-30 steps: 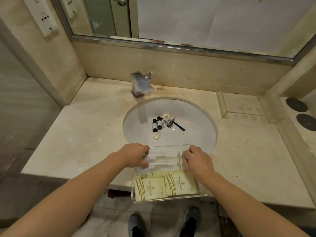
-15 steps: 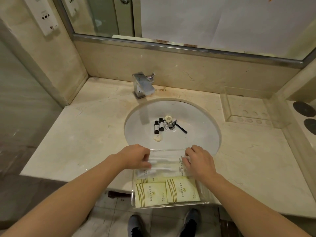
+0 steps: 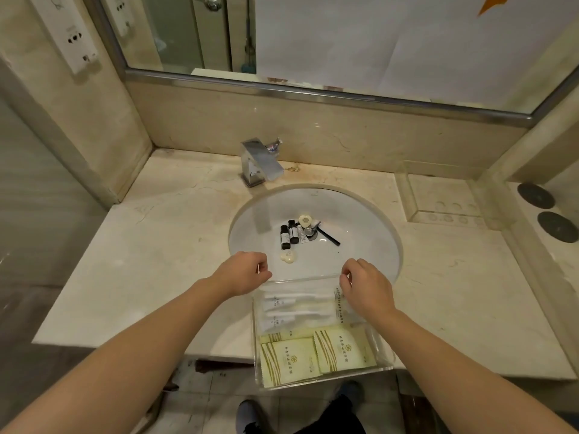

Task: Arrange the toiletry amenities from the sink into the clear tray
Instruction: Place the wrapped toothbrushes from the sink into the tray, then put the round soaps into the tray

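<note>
The clear tray [image 3: 322,379] sits at the counter's front edge and overhangs it. Inside lie white wrapped packets [image 3: 297,305] at the far end and yellow-green sachets [image 3: 341,349] at the near end. In the white sink [image 3: 363,236], two small black bottles [image 3: 289,234], a small white tube [image 3: 300,234], a heart-shaped soap [image 3: 304,220] and a black comb [image 3: 329,237] cluster around the drain. A pale wrapped soap [image 3: 288,256] lies nearer me. My left hand [image 3: 242,272] hovers at the tray's far left corner, fingers curled, holding nothing. My right hand [image 3: 366,286] is curled over the far right corner, above the white packets.
A chrome faucet [image 3: 260,164] stands behind the basin. A second clear tray [image 3: 438,198] rests at the back right of the marble counter, with two dark round discs [image 3: 546,211] on the ledge beyond it. The mirror wall and side walls close in the counter.
Both hands have lifted off the white packets in the tray. The left hand has moved up and left toward the sink's rim; the right has drawn back to the tray's far right corner.
</note>
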Demonstrator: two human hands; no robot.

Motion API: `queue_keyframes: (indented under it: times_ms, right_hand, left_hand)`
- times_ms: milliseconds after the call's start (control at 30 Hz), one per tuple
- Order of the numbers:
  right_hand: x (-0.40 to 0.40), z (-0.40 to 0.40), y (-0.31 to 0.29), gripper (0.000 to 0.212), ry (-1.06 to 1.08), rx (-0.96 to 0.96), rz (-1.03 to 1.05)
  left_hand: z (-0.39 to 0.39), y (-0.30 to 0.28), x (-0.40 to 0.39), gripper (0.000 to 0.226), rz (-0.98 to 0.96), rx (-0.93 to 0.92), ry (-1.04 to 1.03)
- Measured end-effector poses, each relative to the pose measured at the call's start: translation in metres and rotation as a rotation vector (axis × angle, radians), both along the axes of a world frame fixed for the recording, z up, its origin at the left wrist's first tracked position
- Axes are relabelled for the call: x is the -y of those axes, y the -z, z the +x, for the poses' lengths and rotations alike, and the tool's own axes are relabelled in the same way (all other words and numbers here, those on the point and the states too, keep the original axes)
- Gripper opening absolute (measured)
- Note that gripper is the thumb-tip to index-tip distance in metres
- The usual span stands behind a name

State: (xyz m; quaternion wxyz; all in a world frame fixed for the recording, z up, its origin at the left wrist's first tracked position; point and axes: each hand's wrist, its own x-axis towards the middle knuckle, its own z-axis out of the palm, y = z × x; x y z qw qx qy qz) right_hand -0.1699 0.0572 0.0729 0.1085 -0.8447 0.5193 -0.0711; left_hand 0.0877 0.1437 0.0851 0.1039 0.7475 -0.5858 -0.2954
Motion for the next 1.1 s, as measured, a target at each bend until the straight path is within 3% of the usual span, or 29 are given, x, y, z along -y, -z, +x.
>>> queue_keyframes:
  times_ms: [433, 533, 667, 967, 1100]
  right_hand:
    - [0.043, 0.024, 0.002, 0.019, 0.051, 0.019, 0.162]
    - [0.063, 0.037, 0.012, 0.022, 0.044, 0.004, 0.275]
    - [0.087, 0.055, 0.031, 0.032, -0.013, -0.064, 0.462]
    - [0.146, 0.096, 0.083, 0.056, -0.111, -0.082, 0.644]
    - [0.174, 0.117, 0.106, 0.055, -0.141, -0.048, 0.64]
  left_hand:
    - [0.005, 0.009, 0.045, 0.016, 0.064, -0.08, -0.145]
    - [0.006, 0.019, 0.062, 0.008, 0.12, -0.101, -0.17]
    - [0.005, 0.038, 0.088, 0.023, 0.189, -0.128, -0.201]
    - [-0.008, 0.103, 0.139, 0.045, 0.409, -0.09, -0.111]
    - [-0.015, 0.128, 0.149, 0.042, 0.514, -0.02, -0.012]
